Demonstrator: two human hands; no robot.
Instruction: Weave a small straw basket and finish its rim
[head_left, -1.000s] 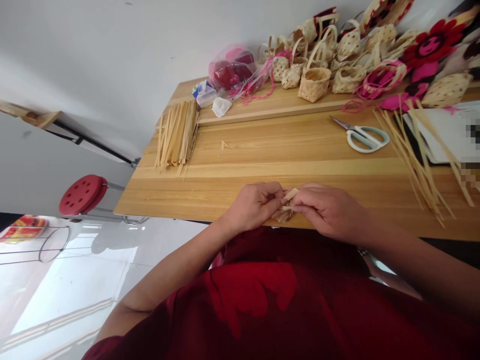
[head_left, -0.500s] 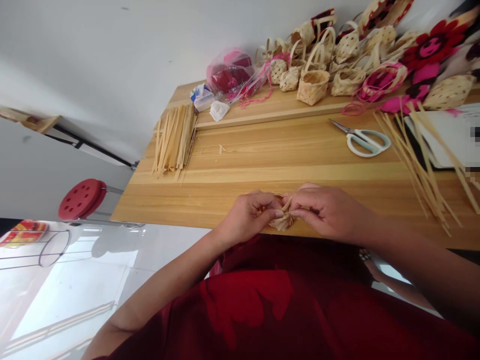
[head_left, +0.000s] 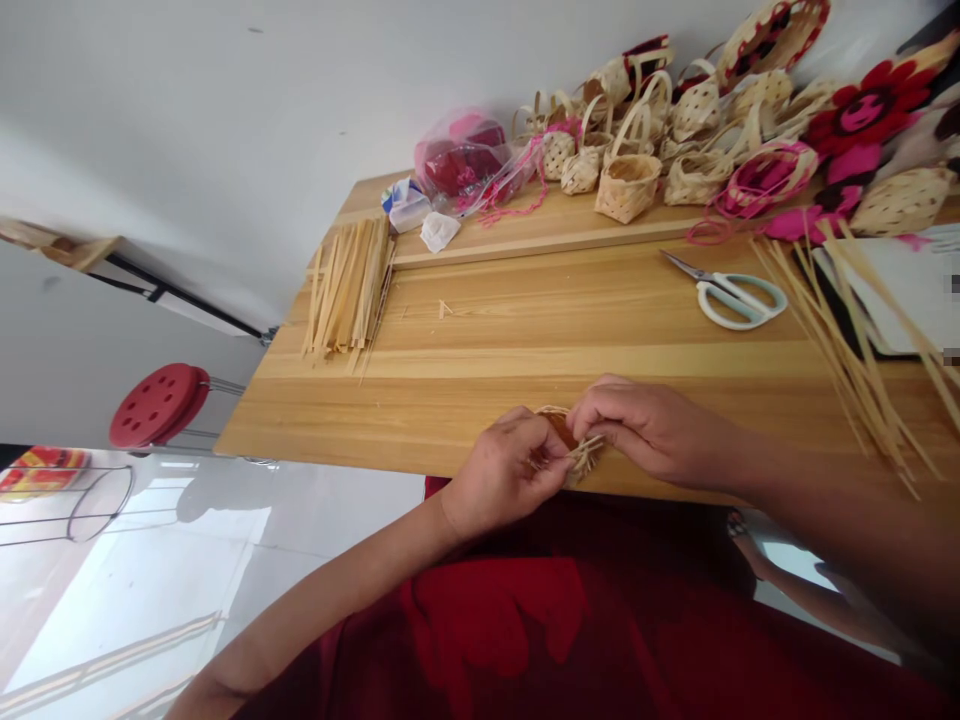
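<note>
Close to the table's front edge, a small woven basket (head_left: 556, 422) made of pale strips is between my hands, partly covered by my fingers. My left hand (head_left: 517, 458) is closed on its near side, thumb and fingers pinching the strips there. My right hand (head_left: 637, 425) pinches the basket's right side, its fingertips bent over the rim. Short strip ends (head_left: 587, 458) stick out between the two hands. Most of the basket's wall is hidden by my left hand.
White-handled scissors (head_left: 739, 298) lie beyond my right hand. Loose strips (head_left: 855, 370) spread at the right beside a notebook (head_left: 892, 300). A strip bundle (head_left: 349, 290) lies at the left. Several small handled baskets (head_left: 628, 185) stand on a raised ledge (head_left: 540, 243) at the back.
The basket has been tilted, so its orange-brown inside and rim show more. My left hand has turned and dropped slightly. The view has shifted a little.
</note>
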